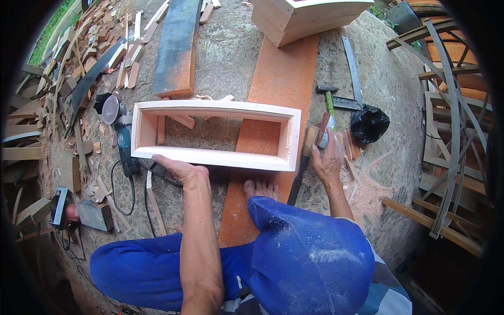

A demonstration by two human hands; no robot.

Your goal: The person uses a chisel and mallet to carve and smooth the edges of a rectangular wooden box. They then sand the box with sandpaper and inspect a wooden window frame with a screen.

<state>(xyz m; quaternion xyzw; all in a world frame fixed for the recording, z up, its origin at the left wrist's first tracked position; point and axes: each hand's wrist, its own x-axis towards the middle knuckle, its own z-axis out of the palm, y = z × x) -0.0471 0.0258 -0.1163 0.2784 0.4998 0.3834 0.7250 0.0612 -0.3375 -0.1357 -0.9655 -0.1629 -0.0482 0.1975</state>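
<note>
My left hand (181,170) holds a long, pale rectangular wooden frame (215,160) by its near side, thumb along the edge. The frame lies over an orange board (270,63), above my bare foot (260,190). My right hand (326,157) is right of the frame, fingers curled at a reddish-brown strip (323,126) and a white-and-green object (329,122), partly hidden; which it grips is unclear. Beside it lie a wooden-handled chisel (309,142) and a hammer (326,89).
An angle grinder (124,139) is left of the frame, another power tool (65,210) lower left. A dark plank (176,47) and wooden box (310,21) lie ahead. A metal square (352,68) and black bag (367,123) are right. Offcuts crowd the left; stacked slats (446,142) edge the right.
</note>
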